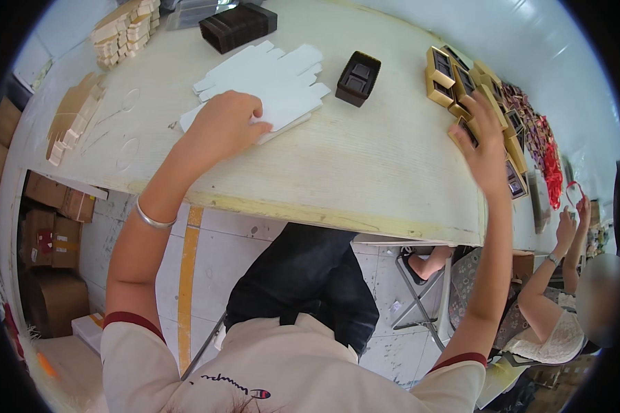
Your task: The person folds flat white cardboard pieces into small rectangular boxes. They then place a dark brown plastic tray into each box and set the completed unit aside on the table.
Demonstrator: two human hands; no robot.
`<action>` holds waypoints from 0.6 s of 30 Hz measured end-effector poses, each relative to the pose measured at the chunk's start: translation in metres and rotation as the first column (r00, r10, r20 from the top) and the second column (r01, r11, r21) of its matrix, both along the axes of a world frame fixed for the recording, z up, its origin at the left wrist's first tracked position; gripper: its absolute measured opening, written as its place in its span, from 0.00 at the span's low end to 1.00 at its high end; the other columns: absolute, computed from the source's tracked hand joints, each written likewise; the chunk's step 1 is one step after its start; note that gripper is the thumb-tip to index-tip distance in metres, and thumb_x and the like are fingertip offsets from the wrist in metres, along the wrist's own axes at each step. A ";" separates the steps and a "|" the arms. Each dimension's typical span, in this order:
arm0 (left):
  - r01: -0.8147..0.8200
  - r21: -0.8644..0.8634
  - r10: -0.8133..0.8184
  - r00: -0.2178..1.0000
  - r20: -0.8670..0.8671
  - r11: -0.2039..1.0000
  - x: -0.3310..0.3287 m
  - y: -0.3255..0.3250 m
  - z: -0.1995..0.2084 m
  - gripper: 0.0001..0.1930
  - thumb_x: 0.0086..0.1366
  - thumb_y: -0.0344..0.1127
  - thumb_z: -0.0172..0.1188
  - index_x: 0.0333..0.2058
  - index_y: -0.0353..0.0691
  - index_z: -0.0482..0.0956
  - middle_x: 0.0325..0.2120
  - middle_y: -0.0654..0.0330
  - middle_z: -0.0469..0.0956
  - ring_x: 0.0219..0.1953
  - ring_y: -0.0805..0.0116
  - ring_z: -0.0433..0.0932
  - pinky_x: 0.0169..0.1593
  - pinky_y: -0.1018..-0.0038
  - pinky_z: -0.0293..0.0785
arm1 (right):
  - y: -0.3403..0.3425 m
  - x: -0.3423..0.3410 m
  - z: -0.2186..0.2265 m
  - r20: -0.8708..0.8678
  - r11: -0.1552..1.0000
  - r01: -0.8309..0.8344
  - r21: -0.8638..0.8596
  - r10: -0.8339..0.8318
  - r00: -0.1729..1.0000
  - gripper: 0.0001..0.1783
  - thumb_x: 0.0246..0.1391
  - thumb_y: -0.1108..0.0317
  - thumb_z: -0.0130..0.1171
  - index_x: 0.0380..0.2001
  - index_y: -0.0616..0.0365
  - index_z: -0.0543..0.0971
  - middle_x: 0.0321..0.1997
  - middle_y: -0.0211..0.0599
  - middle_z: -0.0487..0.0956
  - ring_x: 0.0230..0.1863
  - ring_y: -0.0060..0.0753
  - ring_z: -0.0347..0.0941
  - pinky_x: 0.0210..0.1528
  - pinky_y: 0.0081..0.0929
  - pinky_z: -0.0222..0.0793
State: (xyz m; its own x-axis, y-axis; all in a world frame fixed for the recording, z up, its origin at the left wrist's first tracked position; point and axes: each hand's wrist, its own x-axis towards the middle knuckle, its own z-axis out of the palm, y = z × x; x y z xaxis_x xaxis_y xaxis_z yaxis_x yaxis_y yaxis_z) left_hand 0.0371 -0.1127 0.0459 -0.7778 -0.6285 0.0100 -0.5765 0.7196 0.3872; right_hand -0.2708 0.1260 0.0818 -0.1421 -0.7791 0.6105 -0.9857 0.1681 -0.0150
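Observation:
My left hand (229,124) rests on a stack of flat white card box blanks (272,79) at the left middle of the table. Its thumb and forefinger are apart with white card between them; the other fingers are hidden beneath the hand. My right hand (483,146) reaches to the right, fingers spread and slightly blurred, over a group of small gold boxes (439,67) with dark inserts. I cannot tell whether its fingertips touch a box. Between the hands and farther back stands a dark brown tray insert (358,78) with square compartments.
A stack of dark trays (238,27) lies at the back, with folded cream card pieces (124,31) to its left. More card blanks (76,117) lie at the left edge. Red ribbons (551,168) hang at the right, near another person's hands (573,220). Cardboard boxes (52,237) fill a lower shelf.

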 end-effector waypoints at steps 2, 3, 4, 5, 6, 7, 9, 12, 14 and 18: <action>0.000 -0.133 0.000 1.000 0.000 0.991 -0.005 0.004 -0.002 0.20 0.56 0.47 0.64 0.36 0.34 0.80 0.32 0.49 0.80 0.38 0.53 0.78 0.43 0.64 0.73 | 0.003 0.019 -0.014 0.024 0.999 -0.043 0.028 0.043 0.999 0.24 0.48 0.67 0.67 0.50 0.59 0.75 0.58 0.49 0.71 0.58 0.54 0.68 0.57 0.41 0.66; -0.001 -0.201 0.001 1.000 -0.001 0.980 -0.006 0.006 -0.003 0.20 0.57 0.48 0.63 0.35 0.34 0.81 0.32 0.48 0.79 0.38 0.52 0.78 0.43 0.64 0.74 | 0.004 0.027 -0.020 0.055 0.998 -0.055 0.033 0.053 0.997 0.24 0.48 0.67 0.67 0.50 0.59 0.76 0.58 0.49 0.71 0.57 0.53 0.68 0.57 0.41 0.66; 0.017 -0.245 -0.024 0.999 -0.025 0.969 -0.007 0.005 -0.010 0.20 0.57 0.49 0.62 0.37 0.35 0.81 0.34 0.49 0.80 0.39 0.53 0.78 0.44 0.64 0.73 | 0.003 0.033 -0.026 0.082 0.997 -0.070 0.032 0.067 0.994 0.24 0.48 0.67 0.67 0.49 0.59 0.76 0.58 0.49 0.71 0.57 0.53 0.68 0.57 0.41 0.66; 0.038 -0.286 -0.054 0.997 -0.048 0.957 -0.011 0.004 -0.022 0.21 0.58 0.49 0.62 0.39 0.36 0.81 0.36 0.50 0.80 0.40 0.53 0.78 0.45 0.64 0.73 | 0.003 0.040 -0.029 0.108 0.996 -0.081 0.033 0.077 0.991 0.23 0.48 0.67 0.67 0.49 0.59 0.76 0.58 0.49 0.71 0.57 0.53 0.68 0.57 0.41 0.66; 0.057 -0.328 -0.084 0.994 -0.071 0.943 -0.012 0.001 -0.030 0.22 0.58 0.50 0.62 0.41 0.37 0.81 0.38 0.51 0.80 0.41 0.54 0.78 0.46 0.64 0.73 | 0.003 0.046 -0.029 0.144 0.995 -0.095 0.029 0.090 0.985 0.22 0.49 0.68 0.67 0.49 0.59 0.76 0.58 0.48 0.71 0.57 0.53 0.68 0.57 0.40 0.66; 0.060 -0.299 -0.085 0.994 -0.072 0.952 -0.013 0.002 -0.030 0.21 0.59 0.50 0.61 0.39 0.36 0.81 0.35 0.50 0.80 0.40 0.53 0.78 0.45 0.63 0.73 | 0.004 0.051 -0.029 0.153 0.994 -0.102 0.031 0.096 0.984 0.22 0.49 0.68 0.67 0.49 0.59 0.76 0.58 0.48 0.71 0.57 0.52 0.68 0.57 0.40 0.66; 0.064 -0.242 -0.084 0.994 -0.073 0.968 -0.014 0.004 -0.026 0.21 0.60 0.50 0.59 0.35 0.33 0.80 0.29 0.48 0.79 0.37 0.51 0.78 0.43 0.61 0.73 | 0.007 0.057 -0.027 0.170 0.993 -0.116 0.033 0.109 0.979 0.22 0.49 0.69 0.66 0.49 0.59 0.76 0.58 0.48 0.71 0.57 0.52 0.68 0.57 0.40 0.66; 0.065 -0.002 -0.065 0.989 -0.132 0.998 -0.009 0.003 -0.010 0.15 0.62 0.42 0.57 0.36 0.34 0.79 0.28 0.48 0.78 0.35 0.51 0.78 0.41 0.61 0.74 | 0.015 0.059 -0.028 0.166 0.993 -0.108 0.047 0.099 0.981 0.22 0.49 0.69 0.66 0.49 0.59 0.76 0.58 0.48 0.71 0.57 0.52 0.68 0.56 0.40 0.66; 0.058 -0.250 -0.089 0.989 -0.116 0.966 -0.005 0.003 -0.006 0.12 0.61 0.37 0.55 0.37 0.34 0.78 0.29 0.47 0.78 0.35 0.51 0.78 0.39 0.63 0.74 | 0.019 0.062 -0.029 0.231 0.992 -0.122 0.022 0.114 0.966 0.23 0.48 0.69 0.67 0.49 0.59 0.76 0.58 0.48 0.71 0.57 0.52 0.68 0.57 0.40 0.66; 0.155 -0.584 -0.394 0.866 -0.307 0.797 0.030 0.056 0.004 0.08 0.57 0.29 0.56 0.36 0.37 0.78 0.30 0.53 0.79 0.31 0.56 0.78 0.33 0.68 0.74 | 0.034 0.097 -0.026 0.127 0.985 -0.169 -0.037 0.172 0.977 0.24 0.44 0.69 0.68 0.47 0.60 0.77 0.55 0.49 0.73 0.55 0.50 0.70 0.54 0.39 0.69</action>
State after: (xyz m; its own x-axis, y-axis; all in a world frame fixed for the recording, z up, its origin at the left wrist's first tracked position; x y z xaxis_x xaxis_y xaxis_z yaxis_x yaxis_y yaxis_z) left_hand 0.0667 -0.0570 0.0503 -0.7663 -0.1895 0.6139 -0.2037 0.9779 0.0476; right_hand -0.1741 0.1597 0.0558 -0.0875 -0.7829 0.6159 -0.9893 -0.0043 -0.1461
